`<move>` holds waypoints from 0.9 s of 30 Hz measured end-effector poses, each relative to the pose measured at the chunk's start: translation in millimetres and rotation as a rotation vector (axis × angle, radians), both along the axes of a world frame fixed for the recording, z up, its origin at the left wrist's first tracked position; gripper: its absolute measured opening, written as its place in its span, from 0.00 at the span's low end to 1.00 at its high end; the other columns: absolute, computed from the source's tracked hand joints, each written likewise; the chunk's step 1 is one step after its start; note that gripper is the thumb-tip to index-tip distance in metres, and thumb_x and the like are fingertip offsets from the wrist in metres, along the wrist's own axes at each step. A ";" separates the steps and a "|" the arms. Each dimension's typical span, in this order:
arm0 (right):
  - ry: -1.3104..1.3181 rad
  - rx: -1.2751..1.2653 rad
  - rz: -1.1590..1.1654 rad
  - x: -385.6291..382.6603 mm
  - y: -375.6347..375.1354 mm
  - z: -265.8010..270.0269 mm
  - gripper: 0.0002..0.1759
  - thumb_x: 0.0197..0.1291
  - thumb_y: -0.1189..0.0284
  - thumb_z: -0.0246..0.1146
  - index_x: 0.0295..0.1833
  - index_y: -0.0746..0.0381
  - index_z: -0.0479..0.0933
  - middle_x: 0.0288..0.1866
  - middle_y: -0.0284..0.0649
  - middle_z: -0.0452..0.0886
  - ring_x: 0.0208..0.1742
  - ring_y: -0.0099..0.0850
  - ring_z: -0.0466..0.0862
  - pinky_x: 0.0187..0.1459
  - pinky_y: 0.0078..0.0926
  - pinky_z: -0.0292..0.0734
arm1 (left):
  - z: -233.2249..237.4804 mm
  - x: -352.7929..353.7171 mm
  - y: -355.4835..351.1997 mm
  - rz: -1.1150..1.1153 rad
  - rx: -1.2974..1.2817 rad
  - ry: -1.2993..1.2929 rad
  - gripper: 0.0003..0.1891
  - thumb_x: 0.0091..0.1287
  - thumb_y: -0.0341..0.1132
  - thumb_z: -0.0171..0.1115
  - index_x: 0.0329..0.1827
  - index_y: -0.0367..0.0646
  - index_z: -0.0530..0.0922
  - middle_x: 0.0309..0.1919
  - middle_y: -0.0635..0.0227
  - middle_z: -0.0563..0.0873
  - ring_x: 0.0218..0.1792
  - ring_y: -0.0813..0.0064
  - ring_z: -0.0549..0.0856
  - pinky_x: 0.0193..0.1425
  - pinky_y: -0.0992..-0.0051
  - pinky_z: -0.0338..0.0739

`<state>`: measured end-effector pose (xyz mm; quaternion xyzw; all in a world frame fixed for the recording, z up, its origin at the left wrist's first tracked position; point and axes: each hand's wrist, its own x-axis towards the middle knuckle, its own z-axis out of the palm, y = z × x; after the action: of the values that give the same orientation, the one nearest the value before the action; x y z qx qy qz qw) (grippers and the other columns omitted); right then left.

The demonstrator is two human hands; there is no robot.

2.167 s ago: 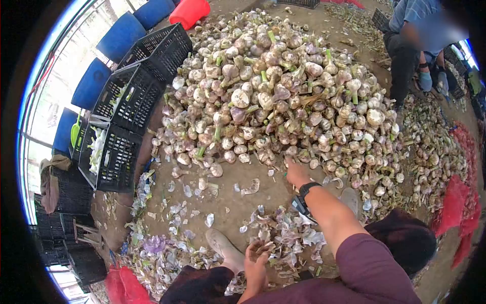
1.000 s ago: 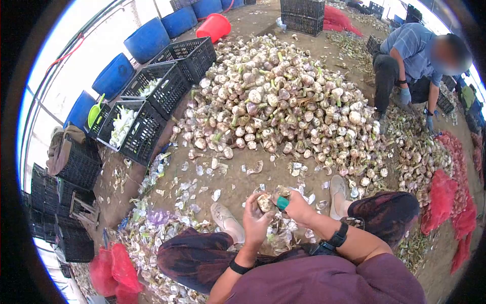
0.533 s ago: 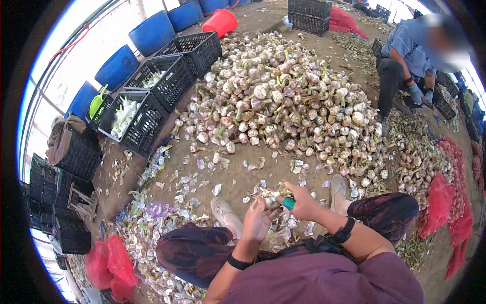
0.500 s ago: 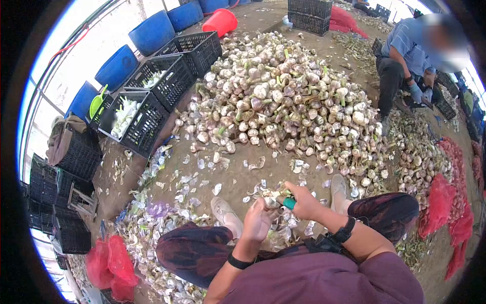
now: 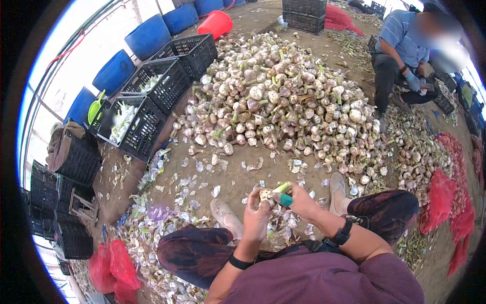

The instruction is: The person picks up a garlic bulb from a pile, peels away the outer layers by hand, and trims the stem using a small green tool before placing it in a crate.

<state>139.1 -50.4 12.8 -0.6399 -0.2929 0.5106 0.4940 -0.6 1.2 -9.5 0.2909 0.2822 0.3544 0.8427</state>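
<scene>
My left hand [image 5: 256,219] is closed around a garlic bulb [image 5: 266,195] in front of my knees. My right hand [image 5: 305,204], also closed, grips a small knife [image 5: 286,200] by its green handle. The blade end is against the bulb, though fingers hide most of it. A pale green garlic stem [image 5: 282,187] sticks out by my right thumb. Just beyond my feet rises a large heap of garlic bulbs [image 5: 283,106], roots and stems still on many. Papery garlic skins [image 5: 167,248] litter the ground around my legs.
Black crates [image 5: 144,126] with white peeled garlic stand at the left, a green scoop [image 5: 95,109] beside them. Behind are blue barrels [image 5: 114,71] and a red bucket [image 5: 216,24]. Red mesh bags [image 5: 440,200] lie right. A gloved co-worker [image 5: 400,55] sits at the upper right.
My left fingers have risen around the garlic bulb, and the green stem now shows beside my right thumb. The knife's handle has shifted slightly. The view has tilted a little.
</scene>
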 end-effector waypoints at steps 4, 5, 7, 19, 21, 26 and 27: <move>-0.140 0.063 0.012 -2.1 2.5 7.7 0.13 0.58 0.68 0.63 0.42 0.67 0.74 0.26 0.32 0.77 0.25 0.17 0.75 0.23 0.17 0.68 | 6.5 -3.6 0.9 -0.007 -0.034 -0.001 0.18 0.67 0.30 0.53 0.59 0.40 0.63 0.48 0.67 0.75 0.49 0.73 0.77 0.54 0.72 0.72; -0.247 0.074 0.026 -2.9 2.2 10.8 0.12 0.58 0.68 0.63 0.39 0.67 0.75 0.25 0.31 0.77 0.25 0.16 0.74 0.22 0.17 0.67 | 6.8 -6.2 1.7 -0.016 -0.067 0.017 0.18 0.67 0.30 0.53 0.59 0.40 0.63 0.48 0.66 0.75 0.49 0.73 0.77 0.54 0.72 0.72; -0.364 0.149 0.066 -2.0 1.2 2.9 0.12 0.57 0.68 0.63 0.38 0.67 0.74 0.24 0.33 0.76 0.23 0.17 0.74 0.22 0.19 0.67 | -0.6 -10.5 4.0 -0.047 -0.152 -0.007 0.17 0.69 0.35 0.51 0.57 0.40 0.65 0.48 0.64 0.76 0.49 0.73 0.77 0.54 0.71 0.72; -0.467 0.184 0.194 5.6 -1.0 18.3 0.12 0.53 0.69 0.65 0.37 0.66 0.73 0.26 0.45 0.75 0.28 0.29 0.73 0.33 0.28 0.69 | 2.5 -7.1 1.4 -0.107 -0.117 0.127 0.18 0.70 0.39 0.48 0.58 0.38 0.65 0.52 0.61 0.76 0.51 0.68 0.78 0.55 0.67 0.73; -0.372 0.193 0.161 3.3 -2.8 18.2 0.11 0.54 0.70 0.64 0.37 0.66 0.73 0.27 0.41 0.75 0.28 0.28 0.73 0.32 0.26 0.68 | 1.2 -7.2 -0.5 -0.077 0.008 0.185 0.20 0.67 0.36 0.53 0.59 0.38 0.63 0.52 0.61 0.76 0.51 0.68 0.78 0.55 0.68 0.74; 0.050 0.256 0.155 11.3 -6.2 14.4 0.03 0.56 0.76 0.62 0.35 0.63 0.76 0.28 0.25 0.73 0.27 0.14 0.69 0.27 0.14 0.63 | 7.7 -7.1 2.8 -0.099 -0.116 -0.034 0.22 0.63 0.32 0.59 0.58 0.39 0.64 0.42 0.70 0.76 0.40 0.80 0.77 0.40 0.80 0.73; 0.141 0.259 0.116 10.5 -7.7 14.7 0.03 0.56 0.77 0.62 0.36 0.60 0.76 0.26 0.26 0.73 0.25 0.13 0.69 0.24 0.12 0.61 | 7.6 -7.7 3.4 -0.116 -0.115 -0.045 0.22 0.63 0.33 0.59 0.58 0.39 0.64 0.46 0.68 0.76 0.44 0.77 0.77 0.45 0.77 0.73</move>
<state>149.6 -58.2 27.4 -0.5154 -0.3576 0.5397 0.5615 -8.3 4.6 -1.9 0.2499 0.2658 0.2948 0.8832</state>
